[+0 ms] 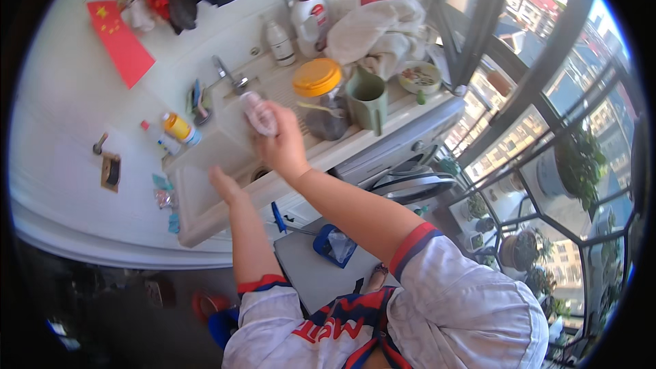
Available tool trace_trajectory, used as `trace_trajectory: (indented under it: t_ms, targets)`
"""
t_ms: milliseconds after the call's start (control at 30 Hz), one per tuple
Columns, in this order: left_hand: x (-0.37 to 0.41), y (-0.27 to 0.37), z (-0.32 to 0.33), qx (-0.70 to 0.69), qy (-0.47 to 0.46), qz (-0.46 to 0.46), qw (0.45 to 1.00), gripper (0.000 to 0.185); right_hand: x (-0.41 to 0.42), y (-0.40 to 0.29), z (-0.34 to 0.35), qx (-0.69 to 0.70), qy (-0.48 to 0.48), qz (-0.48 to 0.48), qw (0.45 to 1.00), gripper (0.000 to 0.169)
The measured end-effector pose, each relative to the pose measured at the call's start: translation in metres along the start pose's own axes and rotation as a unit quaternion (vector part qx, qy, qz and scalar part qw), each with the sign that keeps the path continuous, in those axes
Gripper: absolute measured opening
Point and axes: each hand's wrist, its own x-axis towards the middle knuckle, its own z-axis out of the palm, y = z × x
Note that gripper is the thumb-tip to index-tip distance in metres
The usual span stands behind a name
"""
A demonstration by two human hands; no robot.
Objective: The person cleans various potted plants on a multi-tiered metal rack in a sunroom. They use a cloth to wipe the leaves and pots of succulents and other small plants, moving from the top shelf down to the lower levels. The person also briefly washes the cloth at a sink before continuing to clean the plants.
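A crumpled pink-and-white cloth is held in my right hand, over the right side of the sink. It looks bunched up, and its exact kind is unclear. My left hand is slightly blurred above the basin, with nothing visible in it; its fingers point towards the wall. Just beyond the cloth is a chrome faucet. The drain opening shows between my two forearms, low in the basin.
Right of the sink stand an orange-lidded jar, a green pitcher, a detergent bottle and a white cloth heap. Bottles line the left rim. Below, a washing machine door hangs open near a blue dustpan.
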Motion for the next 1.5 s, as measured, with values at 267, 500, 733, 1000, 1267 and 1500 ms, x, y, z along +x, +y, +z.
trace_trajectory:
  t_ms: [267,500,733,1000,1267,1500]
  targets:
    - [-0.274,0.172,0.091,-0.035,-0.371,0.499,0.782,0.050,-0.033,0.068,-0.177,-0.057,-0.336,0.389,0.856,0.031]
    - [-0.401,0.090,0.134,0.155,-0.735,0.278,0.599,0.038,-0.060,-0.038,-0.449,-0.076,-0.257,0.444,0.855,0.041]
    - [-0.582,0.060,0.159,0.001,-0.858,0.208,0.469,0.013,-0.136,-0.184,-0.602,0.075,0.065,0.503,0.859,0.044]
    - [-0.766,0.046,0.132,0.016,-0.958,0.058,0.281,0.014,-0.248,-0.257,-0.689,0.211,0.330,0.366,0.844,0.034]
    - [-0.856,-0.013,0.121,0.003,-0.935,-0.063,0.350,0.019,-0.272,-0.281,-0.782,0.068,0.408,0.389,0.823,0.027]
    - [-0.799,-0.058,0.193,-0.040,-0.765,-0.184,0.616,0.031,-0.240,-0.185,-0.811,-0.254,0.253,0.260,0.897,0.038]
